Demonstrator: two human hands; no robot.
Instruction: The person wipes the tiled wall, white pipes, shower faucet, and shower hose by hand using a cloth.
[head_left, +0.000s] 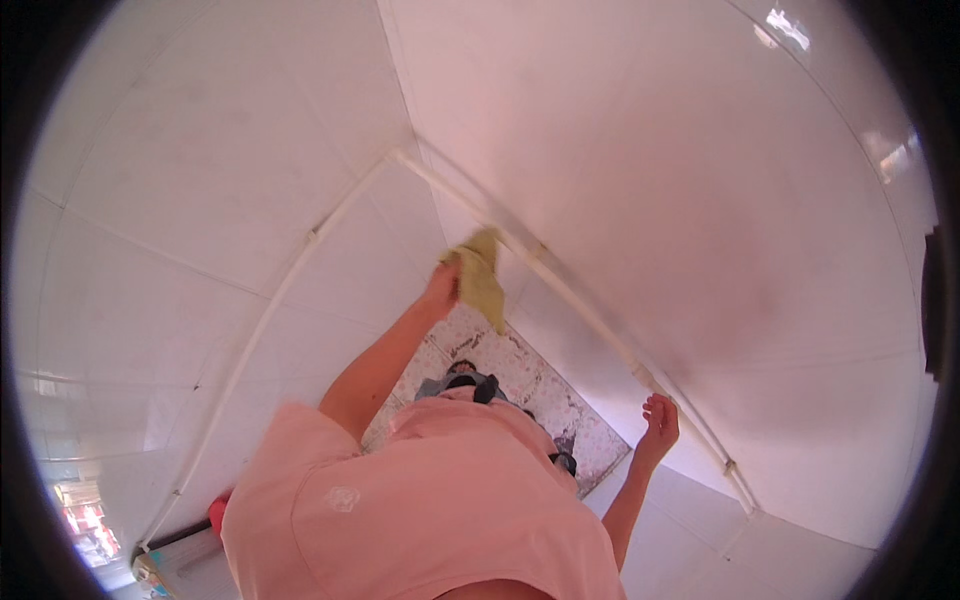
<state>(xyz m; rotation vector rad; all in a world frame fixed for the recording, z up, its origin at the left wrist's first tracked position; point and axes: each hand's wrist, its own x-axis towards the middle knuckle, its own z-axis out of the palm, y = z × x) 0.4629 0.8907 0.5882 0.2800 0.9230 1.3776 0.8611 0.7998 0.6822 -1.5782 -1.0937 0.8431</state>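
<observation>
My left hand [443, 287] is closed on a yellow-green cloth [481, 284], which hangs down from my fingers and looks slightly blurred. The cloth's upper end reaches up to a thin white pipe [580, 300] running along the right-hand wall; whether it touches the pipe I cannot tell. Lower on the right, my right hand [660, 428] is raised close beside the same pipe, near a joint in it. Its fingers are loosely bent and apart, with nothing visible in them.
Glossy white walls [640, 130] meet in a corner ahead, and another pipe run [262, 325] goes down the left wall. Below is a speckled, stained floor [520, 365]. A box-like object [150, 572] and a red thing [217, 510] are at the lower left.
</observation>
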